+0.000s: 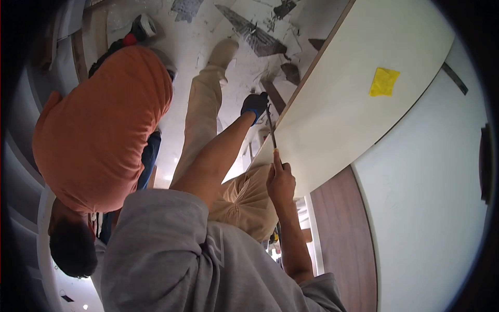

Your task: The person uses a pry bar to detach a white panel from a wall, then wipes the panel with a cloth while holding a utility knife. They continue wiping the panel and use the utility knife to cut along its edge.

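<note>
My right hand, bare, is closed around the handle of a long, slim dark tool that looks like a file. A yellowish collar shows where the handle meets the shaft. The shaft lies along the edge of a large pale board with a brown edge. My left hand wears a dark glove with a blue cuff and is beside the tool's far end. Whether it touches the tool, and how its fingers are bent, I cannot make out against the dark glove.
A co-worker in an orange shirt bends over close on my left. Torn grey scraps litter the pale floor. A yellow cloth or paper lies on the board. To the right are a brown wood-grain panel and a white panel.
</note>
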`<state>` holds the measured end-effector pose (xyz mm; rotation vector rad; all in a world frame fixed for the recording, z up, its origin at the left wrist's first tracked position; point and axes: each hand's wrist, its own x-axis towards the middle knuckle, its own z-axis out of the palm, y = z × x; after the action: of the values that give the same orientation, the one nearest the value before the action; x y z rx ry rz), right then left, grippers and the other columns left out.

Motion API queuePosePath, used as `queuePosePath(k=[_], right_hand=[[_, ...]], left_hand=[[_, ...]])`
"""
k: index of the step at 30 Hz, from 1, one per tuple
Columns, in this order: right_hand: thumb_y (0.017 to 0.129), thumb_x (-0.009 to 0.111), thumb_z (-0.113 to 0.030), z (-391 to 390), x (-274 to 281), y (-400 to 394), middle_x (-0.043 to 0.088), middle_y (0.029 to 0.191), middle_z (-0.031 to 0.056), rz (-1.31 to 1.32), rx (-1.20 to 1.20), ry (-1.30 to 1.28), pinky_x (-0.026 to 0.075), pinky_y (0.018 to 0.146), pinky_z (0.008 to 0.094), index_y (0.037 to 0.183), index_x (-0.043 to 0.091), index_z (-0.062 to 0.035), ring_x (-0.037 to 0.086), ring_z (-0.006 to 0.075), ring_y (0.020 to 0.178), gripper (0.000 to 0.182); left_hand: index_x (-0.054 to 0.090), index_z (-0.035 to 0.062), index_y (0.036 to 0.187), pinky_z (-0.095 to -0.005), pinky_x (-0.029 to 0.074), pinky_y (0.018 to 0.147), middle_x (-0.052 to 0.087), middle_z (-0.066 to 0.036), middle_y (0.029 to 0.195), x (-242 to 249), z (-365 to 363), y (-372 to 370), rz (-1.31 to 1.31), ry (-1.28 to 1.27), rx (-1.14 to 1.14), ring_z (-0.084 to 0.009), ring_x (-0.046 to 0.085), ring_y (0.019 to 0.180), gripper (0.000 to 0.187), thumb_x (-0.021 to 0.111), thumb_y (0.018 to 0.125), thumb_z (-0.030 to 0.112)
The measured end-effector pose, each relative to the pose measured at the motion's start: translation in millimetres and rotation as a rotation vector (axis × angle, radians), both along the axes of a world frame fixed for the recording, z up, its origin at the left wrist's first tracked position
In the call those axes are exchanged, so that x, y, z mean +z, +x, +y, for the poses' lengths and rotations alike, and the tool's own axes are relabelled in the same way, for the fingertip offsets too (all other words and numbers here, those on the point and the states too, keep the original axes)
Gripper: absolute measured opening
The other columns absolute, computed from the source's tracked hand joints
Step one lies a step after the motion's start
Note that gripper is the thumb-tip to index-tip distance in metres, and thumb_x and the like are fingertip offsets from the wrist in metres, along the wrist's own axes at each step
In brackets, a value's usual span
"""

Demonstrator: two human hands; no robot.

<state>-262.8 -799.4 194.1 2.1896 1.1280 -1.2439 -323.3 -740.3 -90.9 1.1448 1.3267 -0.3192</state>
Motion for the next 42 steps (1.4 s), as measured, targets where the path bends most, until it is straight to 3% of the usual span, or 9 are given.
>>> queuePosePath(k=[5, 9, 14, 18, 28, 32, 35, 39, 42], right_hand=[[0.09, 0.052, -0.011, 24, 60, 16, 0.054, 0.073, 0.0157, -0.01, -0.05, 0.03, 0.048, 0.054, 0.0413, 0.137, 0.043, -0.0115, 0.057, 0.0304, 0.058, 0.047], [0.092, 0.049, -0.017, -12, 48, 11, 0.055, 0.079, 0.0172, 0.064, -0.095, 0.089, 0.051, 0.055, 0.0452, 0.138, 0.041, -0.0161, 0.059, 0.0341, 0.06, 0.047], [0.091, 0.048, -0.017, -3, 13, 9, 0.056, 0.085, 0.0185, -0.004, -0.032, 0.051, 0.051, 0.057, 0.0455, 0.137, 0.043, -0.0168, 0.06, 0.0367, 0.063, 0.046], [0.089, 0.054, -0.011, 89, 79, 44, 0.055, 0.073, 0.0125, -0.112, -0.044, 0.255, 0.049, 0.051, 0.0407, 0.132, 0.05, -0.0137, 0.059, 0.0298, 0.056, 0.043], [0.092, 0.051, -0.017, 100, 12, 31, 0.056, 0.074, 0.0153, -0.145, 0.02, 0.123, 0.049, 0.058, 0.0453, 0.132, 0.049, -0.0172, 0.059, 0.0337, 0.06, 0.041], [0.092, 0.051, -0.02, 117, 65, 57, 0.055, 0.072, 0.0112, -0.137, -0.035, 0.301, 0.05, 0.054, 0.0429, 0.135, 0.046, -0.0159, 0.059, 0.0304, 0.055, 0.044], [0.092, 0.051, -0.02, 108, 25, 49, 0.056, 0.073, 0.0145, -0.188, 0.075, 0.3, 0.05, 0.054, 0.0431, 0.134, 0.046, -0.0158, 0.061, 0.032, 0.058, 0.043], [0.091, 0.052, -0.019, 134, 10, 49, 0.057, 0.074, 0.0153, -0.202, 0.108, 0.264, 0.05, 0.054, 0.042, 0.132, 0.048, -0.0148, 0.06, 0.0314, 0.059, 0.041], [0.089, 0.054, -0.013, 161, 57, 72, 0.055, 0.066, 0.0131, -0.195, -0.002, 0.464, 0.048, 0.052, 0.0419, 0.129, 0.053, -0.0147, 0.058, 0.0276, 0.056, 0.041]], left_hand=[[0.068, 0.0035, 0.082, -0.0363, 0.046, 0.07, 0.069, -0.014, 0.082, 51, 21, 14, -0.202, -0.082, 0.296, -0.0262, 0.065, 0.079, 0.042, 0.046, 0.09, 0.038], [0.067, 0.0015, 0.084, -0.0376, 0.046, 0.07, 0.068, -0.015, 0.079, 66, 14, 6, 0.005, -0.077, -0.041, -0.0273, 0.065, 0.079, 0.047, 0.044, 0.091, 0.042], [0.07, 0.0047, 0.087, -0.035, 0.047, 0.07, 0.07, -0.012, 0.085, 14, 3, 5, -0.051, -0.32, 0.385, -0.021, 0.065, 0.077, 0.048, 0.045, 0.091, 0.046], [0.07, 0.0036, 0.086, -0.0311, 0.044, 0.064, 0.068, -0.007, 0.077, 102, 117, 56, -0.306, -0.081, 0.576, -0.013, 0.058, 0.066, 0.045, 0.051, 0.089, 0.044], [0.068, 0.002, 0.086, -0.0311, 0.044, 0.063, 0.067, -0.009, 0.082, 0, 84, 59, -0.326, -0.461, 0.868, -0.015, 0.057, 0.066, 0.043, 0.052, 0.089, 0.042], [0.063, 0.0044, 0.085, -0.0356, 0.049, 0.067, 0.068, -0.016, 0.082, 104, 167, 79, -0.263, 0.01, 0.528, -0.0291, 0.064, 0.071, 0.03, 0.051, 0.089, 0.031], [0.069, 0.0021, 0.083, -0.0328, 0.044, 0.066, 0.068, -0.009, 0.076, 57, 144, 96, -0.343, 0.341, 0.603, -0.0174, 0.06, 0.068, 0.042, 0.048, 0.091, 0.038], [0.07, 0.0026, 0.08, -0.0307, 0.045, 0.065, 0.068, -0.006, 0.076, -14, 130, 97, -0.406, -0.34, 0.934, -0.0147, 0.06, 0.067, 0.04, 0.05, 0.09, 0.036], [0.07, 0.0039, 0.078, -0.0296, 0.045, 0.064, 0.068, -0.007, 0.075, 99, 219, 115, -0.305, -0.018, 0.703, -0.014, 0.06, 0.066, 0.045, 0.049, 0.088, 0.042]])
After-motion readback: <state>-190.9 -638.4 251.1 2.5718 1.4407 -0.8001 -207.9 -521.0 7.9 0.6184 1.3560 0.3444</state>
